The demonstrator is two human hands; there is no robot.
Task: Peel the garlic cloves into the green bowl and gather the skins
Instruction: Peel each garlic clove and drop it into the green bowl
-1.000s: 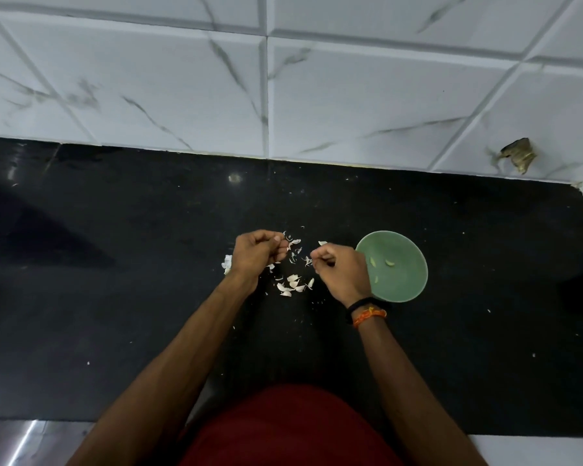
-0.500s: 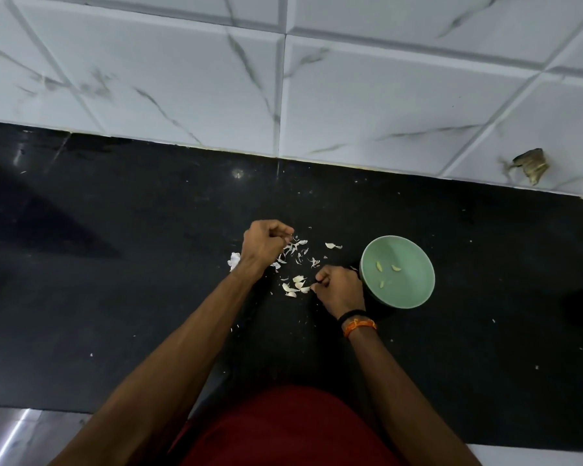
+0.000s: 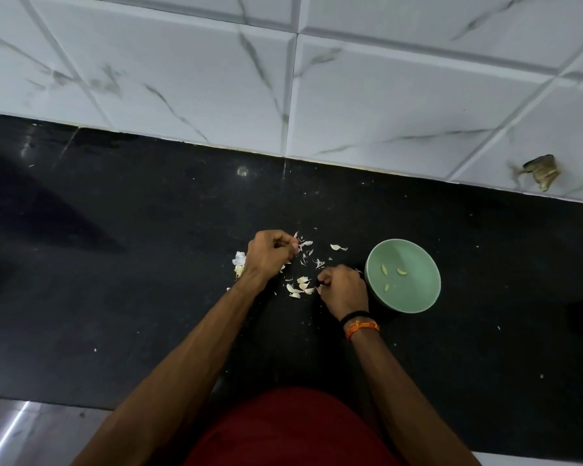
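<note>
1. From my remote seat, the relation that matters is this: the green bowl (image 3: 403, 275) sits on the black counter (image 3: 115, 264) just to the right of my right hand (image 3: 342, 287), nearly touching its knuckles, while my left hand (image 3: 270, 253) is farther from it, across the scatter of skins (image 3: 300, 285).
2. Any peeled clove must travel rightward a short way, so I judge the right hand the natural one to drop it in.
3. Three peeled cloves (image 3: 400, 271) already lie inside the bowl, well apart from one another.
4. Right grip: fingers curled tight, fingertips down by the near edge of the skin pile; it seems to be pinching something small there, but I cannot tell whether it is skin or clove.
5. Left grip: fingers curled with thumb pressed against them at the far-left edge of the skins (whatever sits inside is hidden from me).
6. A pale garlic piece (image 3: 239, 264) lies on the counter touching the left side of my left wrist.
7. The skins lie loose between both hands, not yet gathered.
</note>
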